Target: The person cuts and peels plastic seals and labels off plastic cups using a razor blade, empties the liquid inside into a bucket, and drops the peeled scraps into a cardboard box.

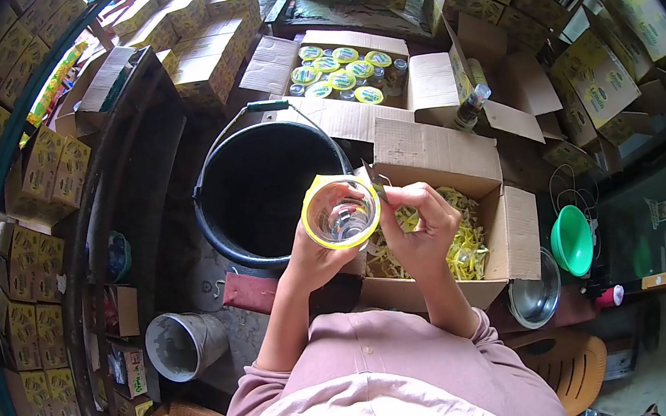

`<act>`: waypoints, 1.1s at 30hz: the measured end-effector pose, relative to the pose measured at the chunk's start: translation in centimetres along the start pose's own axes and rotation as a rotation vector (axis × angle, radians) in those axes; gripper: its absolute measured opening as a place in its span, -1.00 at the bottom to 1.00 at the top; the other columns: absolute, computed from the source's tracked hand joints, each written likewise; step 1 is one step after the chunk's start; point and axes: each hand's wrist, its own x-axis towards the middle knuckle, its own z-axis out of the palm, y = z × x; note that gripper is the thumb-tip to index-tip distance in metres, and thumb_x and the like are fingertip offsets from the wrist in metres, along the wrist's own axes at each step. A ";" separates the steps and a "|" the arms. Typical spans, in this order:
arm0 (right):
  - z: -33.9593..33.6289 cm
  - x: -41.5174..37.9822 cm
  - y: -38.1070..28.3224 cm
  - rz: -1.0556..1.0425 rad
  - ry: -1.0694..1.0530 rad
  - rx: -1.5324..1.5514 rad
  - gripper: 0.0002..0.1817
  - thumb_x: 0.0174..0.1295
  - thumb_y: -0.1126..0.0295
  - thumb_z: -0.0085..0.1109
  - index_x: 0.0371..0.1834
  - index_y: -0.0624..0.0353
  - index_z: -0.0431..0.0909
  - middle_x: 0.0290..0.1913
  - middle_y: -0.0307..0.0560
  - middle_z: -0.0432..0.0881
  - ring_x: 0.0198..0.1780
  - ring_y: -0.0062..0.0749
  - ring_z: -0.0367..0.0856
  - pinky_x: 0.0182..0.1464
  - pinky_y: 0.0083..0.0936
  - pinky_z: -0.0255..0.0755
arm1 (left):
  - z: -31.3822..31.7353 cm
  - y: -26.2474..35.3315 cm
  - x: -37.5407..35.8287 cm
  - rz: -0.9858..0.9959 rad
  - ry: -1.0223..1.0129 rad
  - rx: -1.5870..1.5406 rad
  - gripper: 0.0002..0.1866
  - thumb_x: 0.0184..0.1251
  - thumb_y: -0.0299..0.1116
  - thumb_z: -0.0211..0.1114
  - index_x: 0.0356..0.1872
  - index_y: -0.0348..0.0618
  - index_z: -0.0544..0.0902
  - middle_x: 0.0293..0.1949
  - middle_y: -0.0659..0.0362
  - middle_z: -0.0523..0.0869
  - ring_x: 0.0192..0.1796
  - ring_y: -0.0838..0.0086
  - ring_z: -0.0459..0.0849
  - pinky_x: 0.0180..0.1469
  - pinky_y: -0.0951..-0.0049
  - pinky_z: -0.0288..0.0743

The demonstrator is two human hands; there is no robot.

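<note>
My left hand (pixel 310 259) is wrapped round a clear plastic cup (pixel 342 213) with a yellow rim. The cup is tilted so that I look into its mouth, and no lid covers it. My right hand (pixel 422 230) is closed in a pinch at the cup's right edge. Between its thumb and fingers is a small, dark, flat blade-like piece (pixel 377 178), close to the rim; its exact kind is hard to make out. Under my hands an open carton (pixel 434 148) holds a heap of yellow strips (pixel 462 233).
A black bucket (pixel 213 224) stands left of the cup. Behind it, an open box (pixel 350 117) holds several yellow-lidded cups (pixel 341 79). A bottle (pixel 471 106) leans by another carton. At right are a green bowl (pixel 573 239) and a glass bowl (pixel 535 299); a grey pail (pixel 187 345) is at left.
</note>
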 end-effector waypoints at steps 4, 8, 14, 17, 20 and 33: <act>-0.2 -0.3 -0.1 0.021 -0.001 -0.001 -0.80 -0.15 0.70 0.26 -0.42 0.22 0.57 -0.53 -0.12 0.57 -0.51 -0.52 0.58 -0.48 -0.67 0.42 | -0.1 0.2 0.0 -0.024 -0.036 -0.012 -0.38 -0.11 -0.58 0.34 0.08 -0.23 0.32 -0.06 0.13 0.47 0.02 0.46 0.47 0.11 0.46 0.36; -0.4 0.0 0.3 0.011 -0.045 0.018 -0.79 -0.16 0.71 0.26 -0.42 0.22 0.57 -0.53 -0.12 0.57 -0.51 -0.53 0.58 -0.47 -0.68 0.42 | -0.6 0.6 0.1 -0.050 -0.135 0.027 -0.38 -0.15 -0.55 0.37 0.05 -0.25 0.34 -0.07 0.14 0.48 0.02 0.47 0.48 0.11 0.46 0.35; 0.0 0.0 -0.2 0.003 0.001 0.017 -0.80 -0.16 0.70 0.26 -0.43 0.23 0.56 -0.54 -0.12 0.57 -0.52 -0.53 0.58 -0.47 -0.68 0.43 | 0.1 -0.2 0.2 0.023 -0.022 -0.006 -0.27 -0.21 -0.52 0.49 0.04 -0.19 0.25 -0.06 0.14 0.45 0.04 0.48 0.47 0.11 0.44 0.39; 0.1 -0.4 -0.4 0.026 0.039 0.012 -0.82 -0.14 0.69 0.26 -0.44 0.24 0.55 -0.54 -0.12 0.57 -0.53 -0.53 0.58 -0.46 -0.67 0.43 | 0.2 -1.2 0.3 0.061 0.032 -0.098 -0.31 -0.18 -0.52 0.48 0.02 -0.17 0.27 -0.06 0.14 0.43 0.03 0.47 0.47 0.11 0.42 0.39; 0.0 -0.8 -0.6 0.041 0.032 0.025 -0.83 -0.13 0.68 0.26 -0.45 0.24 0.55 -0.54 -0.11 0.57 -0.53 -0.52 0.58 -0.47 -0.66 0.43 | 0.0 -1.0 0.3 0.035 0.031 -0.123 -0.32 -0.17 -0.53 0.48 0.01 -0.16 0.27 -0.05 0.14 0.42 0.04 0.47 0.46 0.11 0.41 0.39; -0.3 0.1 -0.2 -0.027 -0.039 0.000 -0.80 -0.15 0.69 0.25 -0.42 0.21 0.56 -0.53 -0.10 0.56 -0.52 -0.47 0.57 -0.48 -0.63 0.42 | -0.7 -1.1 0.0 -0.009 -0.128 -0.032 -0.33 -0.26 -0.53 0.49 -0.01 -0.19 0.35 -0.10 0.19 0.42 0.01 0.49 0.45 0.08 0.51 0.37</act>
